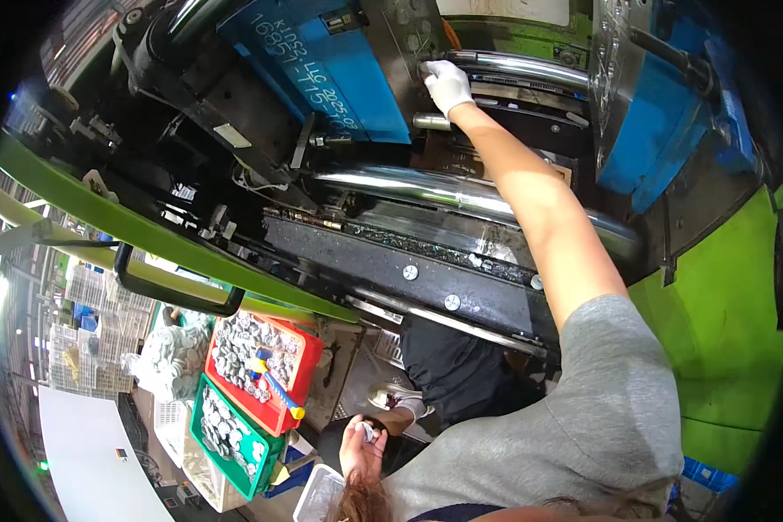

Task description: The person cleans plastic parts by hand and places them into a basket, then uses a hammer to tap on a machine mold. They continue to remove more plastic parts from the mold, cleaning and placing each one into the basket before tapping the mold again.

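Note:
My right hand (449, 87), in a white glove, reaches deep into an open moulding machine. Its fingers are bent together against the metal face of the left blue mould half (322, 83); what they pinch, if anything, is too small to make out. Across the gap stands the other blue mould half (657, 122). Low in the view, near my lap, my bare left hand (363, 452) is closed around a small grey-white part (371, 432), partly hidden by the fingers.
Shiny tie bars (461, 196) cross beneath my right arm. At lower left, a red crate (309, 361) holds several grey parts and a blue-and-yellow-handled tool (278, 389). A green crate (257, 487), a plastic bag of parts (176, 352) and a white tub (320, 491) are nearby.

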Demonstrator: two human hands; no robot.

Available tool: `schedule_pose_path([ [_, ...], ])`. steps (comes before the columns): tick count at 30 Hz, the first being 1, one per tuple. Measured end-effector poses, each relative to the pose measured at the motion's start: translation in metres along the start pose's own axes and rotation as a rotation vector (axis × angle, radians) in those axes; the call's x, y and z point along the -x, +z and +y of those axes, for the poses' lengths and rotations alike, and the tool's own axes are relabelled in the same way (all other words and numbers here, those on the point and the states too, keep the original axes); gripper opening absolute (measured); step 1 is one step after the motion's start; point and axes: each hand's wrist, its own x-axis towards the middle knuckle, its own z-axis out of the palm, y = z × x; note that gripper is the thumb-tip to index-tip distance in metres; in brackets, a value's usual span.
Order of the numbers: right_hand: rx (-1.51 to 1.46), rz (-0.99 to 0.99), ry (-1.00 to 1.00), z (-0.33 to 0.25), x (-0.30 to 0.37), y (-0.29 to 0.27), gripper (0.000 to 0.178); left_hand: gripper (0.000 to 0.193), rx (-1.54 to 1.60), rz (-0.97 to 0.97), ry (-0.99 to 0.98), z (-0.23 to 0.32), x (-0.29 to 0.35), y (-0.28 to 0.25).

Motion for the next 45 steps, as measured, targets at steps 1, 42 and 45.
schedule_pose_path([
  [1, -0.029, 0.015, -0.009, 0.009, -0.004, 0.002, 0.028, 0.028, -0.014, -0.005, -0.028, -0.001, -0.002, -0.002],
  [42, -0.701, -0.638, -0.354, -0.215, 0.136, -0.106, 0.022, 0.019, -0.187, -0.105, 0.539, 0.064, 0.015, 0.078],
  [45, -0.800, -1.067, -0.487, -0.276, 0.215, -0.119, 0.024, 0.023, -0.324, -0.111, 0.612, 0.094, 0.031, 0.116],
])
